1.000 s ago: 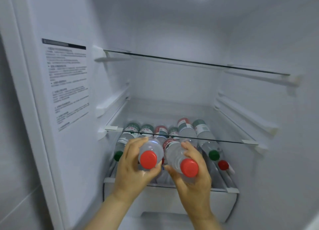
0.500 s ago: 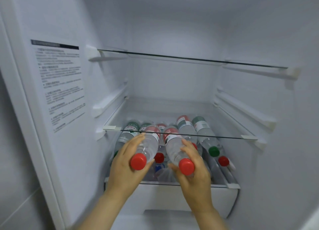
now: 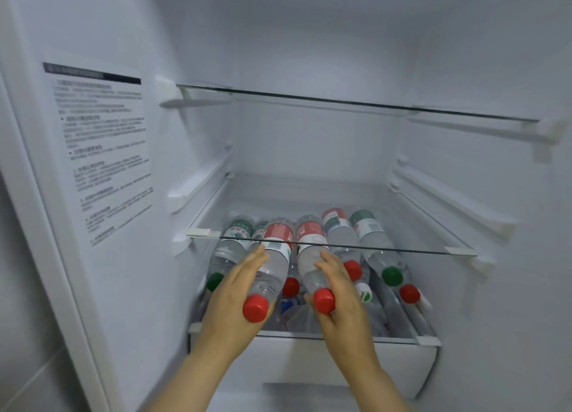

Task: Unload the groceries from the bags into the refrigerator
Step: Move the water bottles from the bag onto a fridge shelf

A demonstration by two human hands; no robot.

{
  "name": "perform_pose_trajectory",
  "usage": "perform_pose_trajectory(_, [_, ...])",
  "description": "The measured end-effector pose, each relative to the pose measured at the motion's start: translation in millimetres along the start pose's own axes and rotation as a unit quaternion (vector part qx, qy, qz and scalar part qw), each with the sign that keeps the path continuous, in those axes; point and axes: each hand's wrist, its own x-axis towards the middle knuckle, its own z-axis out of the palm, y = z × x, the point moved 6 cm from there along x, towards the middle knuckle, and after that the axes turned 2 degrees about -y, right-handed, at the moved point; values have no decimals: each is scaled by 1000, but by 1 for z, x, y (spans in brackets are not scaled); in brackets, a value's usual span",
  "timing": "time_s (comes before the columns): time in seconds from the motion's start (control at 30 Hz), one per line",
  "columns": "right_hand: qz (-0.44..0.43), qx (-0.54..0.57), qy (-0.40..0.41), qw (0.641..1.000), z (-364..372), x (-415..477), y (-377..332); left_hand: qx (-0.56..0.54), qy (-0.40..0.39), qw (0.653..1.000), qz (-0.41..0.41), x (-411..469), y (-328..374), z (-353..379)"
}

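L hand [image 3: 235, 300]: my grip is wrapped round a red-cap bottle [image 3: 269, 266], palm under its neck end, fingers along the L side of the body. Cap faces me, base points into the fridge.
R hand [image 3: 343, 300]: grip closed on a 2nd red-cap bottle [image 3: 311, 257], fingers over the R side of the body, thumb below near the cap. Same way round, cap toward me.
The 2 bottles: side by side, nearly touching at the labels, lying tilted w/ bases up under the glass shelf [image 3: 334, 245] front edge. Both red-labelled.
Where they sit: over the drawer [image 3: 309, 359] at the bottom of the compartment, on top of the bottles already in it; can't tell if they rest on those or are just held above.
Drawer contents: clear water bottles lying flat, caps toward me. Green cap [image 3: 215, 281] far L, green cap [image 3: 392, 276] R, red cap [image 3: 409, 293] just beside it at the R edge.
Upper shelf [image 3: 356, 102]: glass.
L wall: printed label sheet [image 3: 102, 151], text too blurred to read.
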Motion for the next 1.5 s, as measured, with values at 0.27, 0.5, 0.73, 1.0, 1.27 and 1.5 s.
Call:
perform_pose_trajectory(0.27, [30, -33, -63, 997, 5, 13, 12, 16, -17, 999, -24, 25, 3, 16])
perform_pose_trajectory(0.5, [53, -21, -86, 995, 3, 18, 10, 26, -81, 995, -44, 36, 0, 19])
perform_pose_trajectory(0.73, [95, 23, -180, 979, -4, 18, 12, 22, -166, 984, -53, 34, 3, 12])
perform_pose_trajectory(1.0, [117, 37, -179, 976, -1, 23, 14, -21, -229, 969, -92, 33, -1, 15])
perform_pose_trajectory(1.27, [129, 29, -90, 987, -8, 34, 12, -68, -154, 974, -148, 38, -14, 16])
perform_pose_trajectory(1.5, [114, -57, -61, 990, 2, 44, 6, 15, -121, 984, -126, 46, -4, 21])
